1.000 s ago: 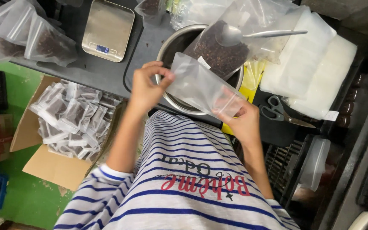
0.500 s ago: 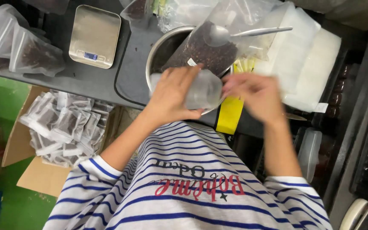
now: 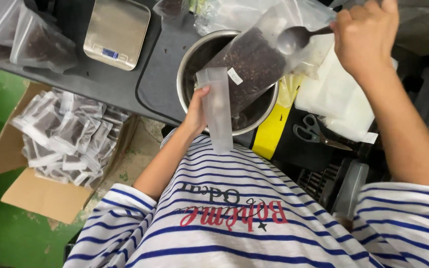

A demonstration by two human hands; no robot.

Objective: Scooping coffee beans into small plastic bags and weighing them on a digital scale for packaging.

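My left hand (image 3: 197,110) holds a small empty clear pouch (image 3: 218,109) upright at the near rim of a steel bowl (image 3: 189,64). Inside that bowl stands a large clear bag of dark granules (image 3: 254,62). My right hand (image 3: 363,34) is up at the far right, gripping the handle of a metal spoon (image 3: 294,37) whose scoop lies at the mouth of the large bag.
A steel kitchen scale (image 3: 116,32) sits on the dark table to the left, with filled clear bags (image 3: 26,39) beyond it. A cardboard box (image 3: 40,193) of several small filled pouches (image 3: 68,136) stands on the green floor. Scissors (image 3: 314,131) and white packets (image 3: 338,104) lie at right.
My right hand left the small pouch and rose to the spoon in the large bag. My left hand now holds the pouch alone, upright at the bowl's rim.
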